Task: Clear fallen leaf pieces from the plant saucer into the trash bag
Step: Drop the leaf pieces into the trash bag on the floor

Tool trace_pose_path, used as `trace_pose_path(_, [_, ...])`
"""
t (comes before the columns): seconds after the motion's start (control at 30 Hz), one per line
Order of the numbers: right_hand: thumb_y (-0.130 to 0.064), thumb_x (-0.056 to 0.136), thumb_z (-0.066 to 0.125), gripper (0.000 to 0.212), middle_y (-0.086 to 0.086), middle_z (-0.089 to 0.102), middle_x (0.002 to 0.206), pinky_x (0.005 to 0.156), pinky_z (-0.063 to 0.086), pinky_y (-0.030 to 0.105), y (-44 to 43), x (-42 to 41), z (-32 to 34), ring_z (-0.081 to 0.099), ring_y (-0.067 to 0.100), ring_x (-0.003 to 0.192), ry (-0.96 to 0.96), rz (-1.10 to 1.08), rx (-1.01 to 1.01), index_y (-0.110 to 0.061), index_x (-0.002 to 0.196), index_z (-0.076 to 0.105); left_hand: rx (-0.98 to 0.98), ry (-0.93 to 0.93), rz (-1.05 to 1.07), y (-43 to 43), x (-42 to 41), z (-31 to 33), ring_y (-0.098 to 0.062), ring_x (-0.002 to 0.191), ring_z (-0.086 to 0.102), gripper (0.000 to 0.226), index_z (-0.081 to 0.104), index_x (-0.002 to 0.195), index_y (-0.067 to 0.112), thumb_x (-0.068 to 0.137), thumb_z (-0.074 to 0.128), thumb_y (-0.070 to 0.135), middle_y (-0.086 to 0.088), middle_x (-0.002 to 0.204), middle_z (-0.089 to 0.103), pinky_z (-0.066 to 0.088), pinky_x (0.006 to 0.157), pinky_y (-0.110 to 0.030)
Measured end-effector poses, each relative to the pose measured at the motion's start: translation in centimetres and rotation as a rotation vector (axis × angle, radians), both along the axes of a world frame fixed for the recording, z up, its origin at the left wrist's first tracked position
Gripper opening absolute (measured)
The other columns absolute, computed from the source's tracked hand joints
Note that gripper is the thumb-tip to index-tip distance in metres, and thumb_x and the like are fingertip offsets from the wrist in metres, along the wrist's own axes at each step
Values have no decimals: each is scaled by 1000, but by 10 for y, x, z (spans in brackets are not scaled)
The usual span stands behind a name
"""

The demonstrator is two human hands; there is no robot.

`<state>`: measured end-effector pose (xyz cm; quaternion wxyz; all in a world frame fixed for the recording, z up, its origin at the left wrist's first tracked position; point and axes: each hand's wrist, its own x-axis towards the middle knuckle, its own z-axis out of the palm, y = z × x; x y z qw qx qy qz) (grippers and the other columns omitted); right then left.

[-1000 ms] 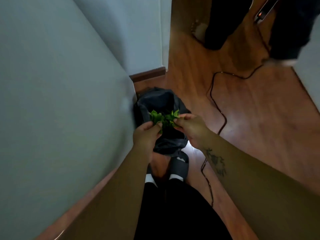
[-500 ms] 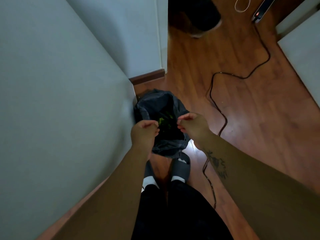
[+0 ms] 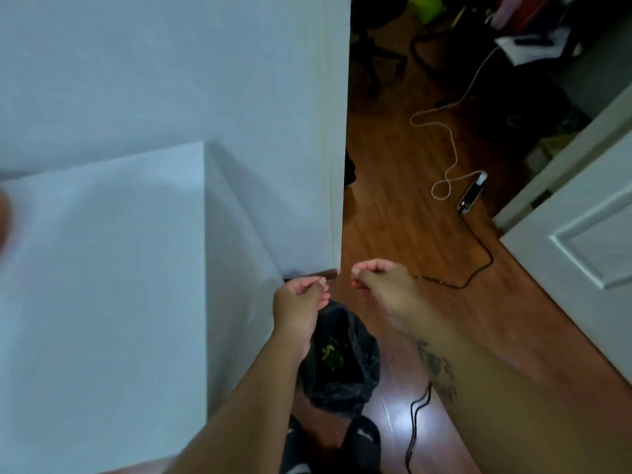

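A black trash bag point(image 3: 362, 378) stands open on the wood floor against a white cabinet, just beyond my feet. Green leaf pieces point(image 3: 331, 356) lie inside it. My left hand point(image 3: 301, 307) hovers above the bag's left rim, fingers curled in, nothing visible in it. My right hand point(image 3: 379, 282) is raised above and beyond the bag, fingers curled shut and empty. The plant saucer is not in view.
A white cabinet top point(image 3: 102, 285) fills the left. A black cable point(image 3: 415, 425) runs along the floor to a power strip point(image 3: 473, 191) with a white cord point(image 3: 444, 145). A white door point(image 3: 588, 248) stands at right; a cluttered room lies beyond.
Both hands held a bunch of green leaves over the bag, dropped it in, then rose away empty. The view has tilted up, so the bag now sits lower in frame.
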<state>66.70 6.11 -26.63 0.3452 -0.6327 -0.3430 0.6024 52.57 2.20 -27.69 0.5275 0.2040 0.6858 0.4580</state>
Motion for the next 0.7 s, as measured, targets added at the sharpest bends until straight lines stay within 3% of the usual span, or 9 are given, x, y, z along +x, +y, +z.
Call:
trace_pose_path(0.1, [-7,89,63,10,9,71,86,71,57,25,15,-6,61,66,17,75,-19,31,81,-4,93,71,119,25,28,16,-7,61,-20,77,71,6,71,89,6,89,69,11,-11,83,73,59,77,-29])
trace_pose_path(0.23, [-7,90,61,12,12,71,89,62,56,18,26,-25,125,66,16,75,-12,82,190,-3,97,70,234,50,62,20,-31,124,-23,82,72,9,71,89,9,87,72,17,-11,87,74,59,80,-30])
trace_pose_path(0.33, [-11,90,62,9,11,72,92,72,58,25,27,-48,152,69,22,85,-12,127,228,-9,92,70,267,61,100,10,-58,151,-23,83,72,8,71,89,9,87,72,17,-12,89,74,59,76,-25])
trace_pose_path(0.53, [-7,88,63,8,10,72,88,73,59,23,18,-115,182,69,20,80,50,231,263,-11,85,70,293,86,163,-20,-139,176,-28,83,72,12,73,95,2,88,69,11,-16,91,75,58,84,-35])
trace_pose_path(0.7, [-4,87,63,8,12,69,89,80,58,29,5,-176,188,67,19,78,92,331,262,-3,91,70,284,179,235,-50,-212,176,-23,74,71,7,73,91,7,89,67,10,-10,86,76,58,76,-31])
